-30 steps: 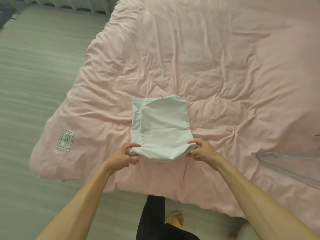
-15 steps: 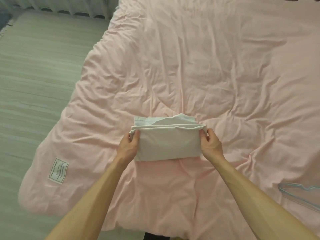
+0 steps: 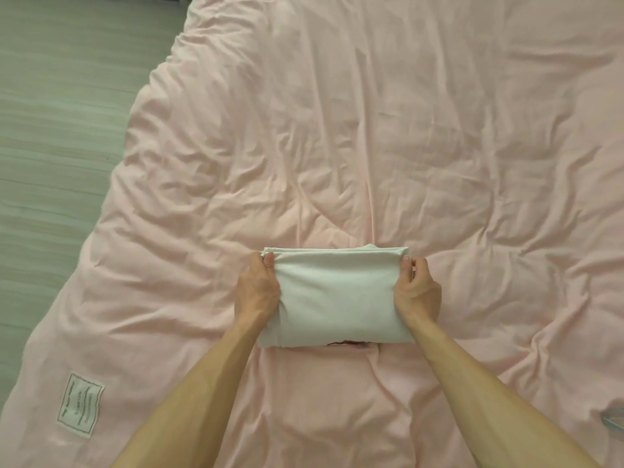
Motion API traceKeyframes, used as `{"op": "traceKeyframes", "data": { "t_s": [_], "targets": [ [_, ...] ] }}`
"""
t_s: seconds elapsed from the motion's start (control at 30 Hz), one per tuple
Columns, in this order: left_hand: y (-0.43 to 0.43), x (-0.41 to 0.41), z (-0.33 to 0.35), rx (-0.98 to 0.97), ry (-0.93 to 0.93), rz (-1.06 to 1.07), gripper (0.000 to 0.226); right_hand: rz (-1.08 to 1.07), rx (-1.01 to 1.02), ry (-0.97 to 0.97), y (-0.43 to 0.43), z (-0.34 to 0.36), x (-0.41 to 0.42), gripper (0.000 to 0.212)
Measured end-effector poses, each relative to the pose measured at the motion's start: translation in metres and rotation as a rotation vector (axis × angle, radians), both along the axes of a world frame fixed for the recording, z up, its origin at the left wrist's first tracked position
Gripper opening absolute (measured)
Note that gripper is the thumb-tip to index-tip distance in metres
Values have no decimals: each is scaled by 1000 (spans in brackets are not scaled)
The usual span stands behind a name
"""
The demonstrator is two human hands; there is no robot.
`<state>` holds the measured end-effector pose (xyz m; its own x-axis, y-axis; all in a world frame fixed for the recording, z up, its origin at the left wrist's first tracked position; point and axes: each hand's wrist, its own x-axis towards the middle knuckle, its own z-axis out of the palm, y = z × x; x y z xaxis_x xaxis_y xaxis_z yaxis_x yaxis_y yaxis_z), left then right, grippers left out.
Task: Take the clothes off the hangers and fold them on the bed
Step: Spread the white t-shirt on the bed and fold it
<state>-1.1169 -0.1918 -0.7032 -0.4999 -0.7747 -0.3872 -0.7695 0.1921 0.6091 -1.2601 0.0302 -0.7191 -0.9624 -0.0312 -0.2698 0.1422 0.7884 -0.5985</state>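
Folded over since 1 s ago: white garment [image 3: 337, 298] is now a compact rectangle, flat on the pink bed [image 3: 337, 130], well right of the duvet label [image 3: 80, 405]. Left hand [image 3: 258, 292] grip pinches its far-left corner, right hand [image 3: 417, 292] grip pinches its far-right corner.

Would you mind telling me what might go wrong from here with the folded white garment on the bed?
1. The left hand and right hand pinch only the far corners of the folded white garment. Its stacked layers look uneven along that edge and may slide apart on release.
2. The pink duvet beneath is soft and creased, bunching at the garment's near edge, so the fold may settle lopsided.
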Motion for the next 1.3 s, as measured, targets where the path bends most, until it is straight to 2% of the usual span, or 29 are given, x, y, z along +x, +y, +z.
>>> {"op": "traceKeyframes", "data": {
  "t_s": [0.27, 0.37, 0.43, 0.47, 0.53, 0.6, 0.63, 0.7, 0.8, 0.87, 0.97, 1.1, 1.17, 1.23, 1.3],
  "targets": [
    [-5, -7, -20, 17, -186, -30, 45, 61, 126, -96, -4, -22, -8, 37],
    [-3, -12, -10, 29, -250, 44, 47, 9, 95, -94, -7, -18, -6, 30],
    [2, -11, -1, 20, -192, 145, 49, 5, 63, 21, -5, -12, 1, 35],
    [8, -8, 3, -80, -133, 145, 50, 37, 71, 122, -2, -9, 6, 40],
    [29, -3, 12, -393, 15, -40, 54, 169, 111, 343, 1, -5, 20, 46],
    [57, -1, 7, -539, 82, -327, 59, 363, 113, 485, -3, -2, 36, 48],
    [71, -2, 4, -521, 56, -446, 61, 480, 106, 488, -7, -1, 42, 48],
    [87, -2, -12, -446, -43, -571, 62, 694, 134, 356, -17, -3, 49, 53],
    [81, 4, -38, -450, -172, -615, 61, 797, 264, 193, -13, -23, 44, 59],
    [73, 9, -46, -472, -222, -633, 62, 774, 367, 172, -4, -36, 38, 63],
    [73, 10, -50, -474, -277, -604, 65, 705, 418, 66, -1, -46, 35, 70],
    [65, 18, -45, -324, -437, -342, 73, 525, 392, 5, 1, -43, 38, 77],
    [58, 22, -36, -293, -480, -299, 78, 390, 351, -7, 4, -37, 37, 78],
    [56, 21, -20, -265, -454, -151, 88, 277, 323, -21, 4, -25, 37, 81],
    [58, 19, -5, -156, -336, 84, 91, 134, 260, -14, 4, -13, 35, 80]
  ]
}}
